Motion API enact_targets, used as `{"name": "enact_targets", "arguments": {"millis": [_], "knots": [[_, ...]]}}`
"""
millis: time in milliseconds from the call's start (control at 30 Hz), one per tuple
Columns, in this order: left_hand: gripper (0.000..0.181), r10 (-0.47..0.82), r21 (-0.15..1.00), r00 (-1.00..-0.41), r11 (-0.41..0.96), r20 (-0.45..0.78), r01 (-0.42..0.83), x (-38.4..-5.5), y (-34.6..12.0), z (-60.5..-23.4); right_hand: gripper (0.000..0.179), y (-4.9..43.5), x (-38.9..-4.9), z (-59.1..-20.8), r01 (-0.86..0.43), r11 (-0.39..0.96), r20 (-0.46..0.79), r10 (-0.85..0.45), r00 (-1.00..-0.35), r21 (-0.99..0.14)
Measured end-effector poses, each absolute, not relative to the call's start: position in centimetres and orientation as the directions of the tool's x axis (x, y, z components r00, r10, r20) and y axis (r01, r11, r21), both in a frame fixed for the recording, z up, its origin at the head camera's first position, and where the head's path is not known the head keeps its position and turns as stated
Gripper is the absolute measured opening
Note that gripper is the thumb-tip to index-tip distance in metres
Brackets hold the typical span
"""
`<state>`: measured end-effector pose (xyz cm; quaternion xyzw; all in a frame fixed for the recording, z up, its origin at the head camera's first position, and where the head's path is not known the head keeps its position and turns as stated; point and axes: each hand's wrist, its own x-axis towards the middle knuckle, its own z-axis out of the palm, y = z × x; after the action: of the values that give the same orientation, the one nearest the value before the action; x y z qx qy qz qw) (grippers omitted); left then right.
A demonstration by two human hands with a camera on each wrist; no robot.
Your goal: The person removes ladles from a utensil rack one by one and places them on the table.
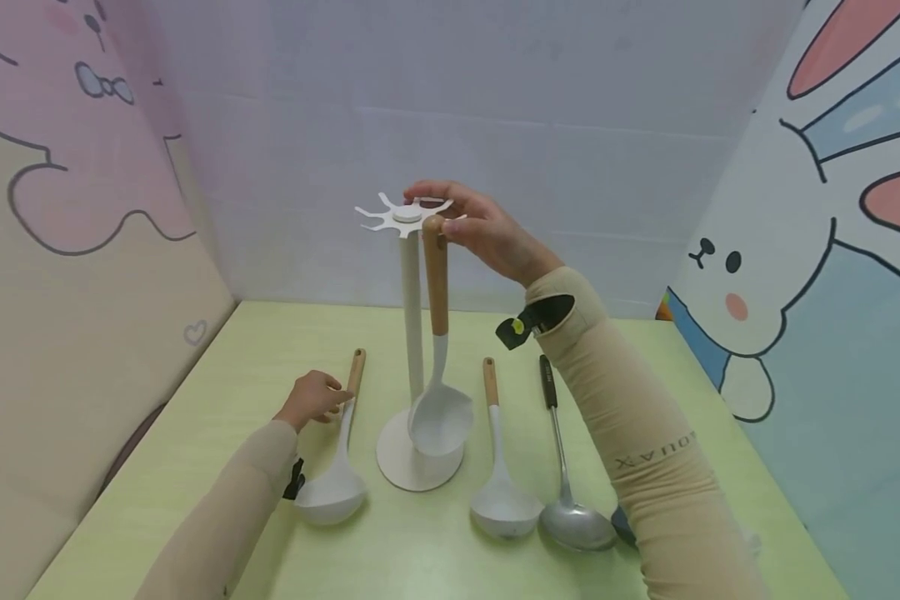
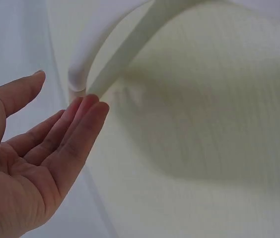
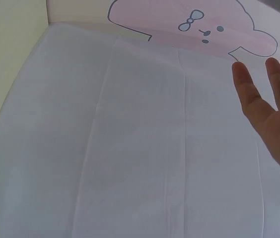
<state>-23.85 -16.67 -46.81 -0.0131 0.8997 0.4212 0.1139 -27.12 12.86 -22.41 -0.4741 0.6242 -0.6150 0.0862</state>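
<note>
A white ladle [image 1: 441, 417] with a wooden handle hangs upright on the white utensil stand [image 1: 412, 325], below its spoked top. My right hand [image 1: 483, 229] is up at that top; its thumb touches the handle's end and its fingers reach behind the spokes. In the right wrist view the fingers [image 3: 249, 91] look extended, and the ladle is out of sight. My left hand [image 1: 315, 398] is beside a second white ladle [image 1: 333, 492] lying on the table, fingertips at its handle. The left wrist view shows those fingers [image 2: 75, 139] nearly straight, not wrapped round it.
Right of the stand lie another white ladle [image 1: 504, 500] with a wooden handle and a steel ladle [image 1: 576, 525] with a black handle. A dark utensil [image 1: 624, 527] is partly hidden by my right sleeve. Printed cloth walls surround the pale green table [image 1: 285, 333].
</note>
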Motion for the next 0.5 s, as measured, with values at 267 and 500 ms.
{"name": "enact_targets", "arguments": {"millis": [267,500], "knots": [[0.047,0.032,0.693,-0.994,0.715,0.102,0.094,-23.5,-15.5,-42.9,0.073,13.0,-26.3,-22.0,-0.512,-0.12,0.446,-0.682,-0.58,-0.85],[0.036,-0.073,0.782,-0.919,0.554,0.388,0.287,-22.3,-13.4,-39.1,0.066,13.2,-25.6,-21.7,-0.51,-0.067,0.421,-0.66,-0.622,-0.858]]}}
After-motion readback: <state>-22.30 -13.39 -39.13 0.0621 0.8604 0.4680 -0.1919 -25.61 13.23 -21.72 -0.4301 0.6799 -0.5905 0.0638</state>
